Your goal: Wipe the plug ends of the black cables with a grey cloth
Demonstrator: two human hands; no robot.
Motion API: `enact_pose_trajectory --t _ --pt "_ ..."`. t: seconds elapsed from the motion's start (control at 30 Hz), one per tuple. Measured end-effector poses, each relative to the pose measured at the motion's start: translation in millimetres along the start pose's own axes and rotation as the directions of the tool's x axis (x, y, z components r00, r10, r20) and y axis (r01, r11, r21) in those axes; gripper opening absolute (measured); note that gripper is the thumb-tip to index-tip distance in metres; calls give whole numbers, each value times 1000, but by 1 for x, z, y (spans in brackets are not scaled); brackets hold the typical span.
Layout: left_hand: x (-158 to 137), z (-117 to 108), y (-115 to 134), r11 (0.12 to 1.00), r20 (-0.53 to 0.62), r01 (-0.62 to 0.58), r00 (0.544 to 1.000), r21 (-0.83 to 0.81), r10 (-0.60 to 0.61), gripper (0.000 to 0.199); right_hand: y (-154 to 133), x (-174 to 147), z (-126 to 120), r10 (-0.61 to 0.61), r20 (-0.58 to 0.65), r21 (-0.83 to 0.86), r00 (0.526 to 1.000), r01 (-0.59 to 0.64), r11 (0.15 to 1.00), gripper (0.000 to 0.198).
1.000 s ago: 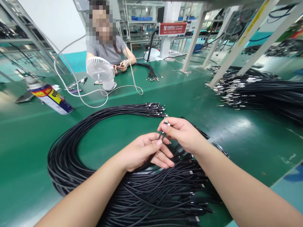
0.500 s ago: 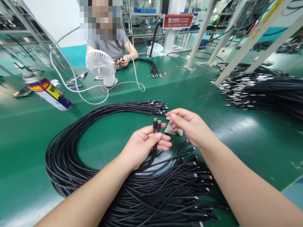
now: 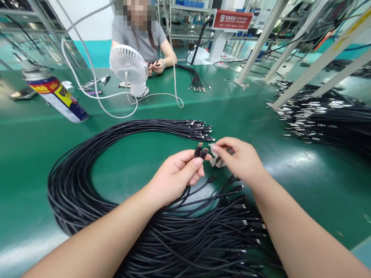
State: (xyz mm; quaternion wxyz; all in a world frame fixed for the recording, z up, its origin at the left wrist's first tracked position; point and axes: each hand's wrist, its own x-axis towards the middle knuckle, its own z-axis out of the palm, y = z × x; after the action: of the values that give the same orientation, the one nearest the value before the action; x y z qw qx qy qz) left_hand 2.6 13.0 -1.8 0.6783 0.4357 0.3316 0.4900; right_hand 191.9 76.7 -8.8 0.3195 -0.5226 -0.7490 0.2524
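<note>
Two black cable connectors (image 3: 201,151) with metal tips stand up from my left hand (image 3: 181,172), pinched between thumb and fingers. Their cords drop below that hand toward a large bundle of black cables (image 3: 185,235), which curves round across the table. Just to the right, my right hand (image 3: 239,156) pinches a crumpled pale cloth (image 3: 216,160), apart from the connectors. The far ends of the bundle (image 3: 199,129) lie behind both hands, their metal tips pointing right.
A spray can (image 3: 58,94) stands at the left on the green table (image 3: 121,181). Beyond it are a white fan (image 3: 129,65) with a looping white cord and a co-worker (image 3: 142,38) holding cables. More cables (image 3: 321,116) are piled at the right by slanted posts.
My left fingers have curled in more tightly around the connectors, which now tilt to the right. The cloth shows more between my right fingertips. The view has shifted slightly.
</note>
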Motion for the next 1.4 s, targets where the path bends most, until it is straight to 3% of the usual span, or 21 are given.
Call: enact_pose_trajectory --t 0.13,0.23,0.37,0.5,0.6,0.7,0.8,0.9,1.0,1.1,1.23,1.4 --pt "0 -1 1 995 -1 85 996 45 -85 28 -15 -10 1 79 -125 455 989 -14 890 18" --pt "-1 1 3 990 16 130 991 63 -131 29 -23 -18 5 87 -108 621 990 -1 784 17" --pt "-1 3 5 986 -1 118 993 116 -118 21 -33 -24 9 -8 31 618 999 -13 786 15" --pt "-2 5 7 959 -44 121 993 255 -113 16 -42 -23 4 55 202 604 978 -169 779 27" --pt "-4 5 6 912 -71 100 994 398 -79 14 -44 -24 0 28 198 496 980 -125 859 28" --pt "-6 5 3 792 -47 -39 995 610 85 18 -45 -26 -1 -65 83 268 994 40 963 22" --pt "-8 4 0 560 68 -238 949 794 308 19 -45 -27 -1 -173 25 122 985 169 978 19" --pt "-9 -1 -4 326 186 -351 877 878 442 18 -45 -28 1 -195 16 110 981 192 975 18" --pt "-8 -5 -6 192 272 -418 815 888 512 14 -44 -30 4 -158 8 165 987 154 974 17" --pt "-7 -6 -5 220 250 -419 807 881 534 13 -41 -30 8 -92 -53 270 994 103 957 13" --pt "-6 -3 -2 383 147 -363 860 849 489 16 -39 -27 8 -1 -181 375 983 70 924 7" --pt "-6 -1 -1 533 44 -283 909 797 416 17 -40 -25 2 28 -179 458 983 58 887 11"
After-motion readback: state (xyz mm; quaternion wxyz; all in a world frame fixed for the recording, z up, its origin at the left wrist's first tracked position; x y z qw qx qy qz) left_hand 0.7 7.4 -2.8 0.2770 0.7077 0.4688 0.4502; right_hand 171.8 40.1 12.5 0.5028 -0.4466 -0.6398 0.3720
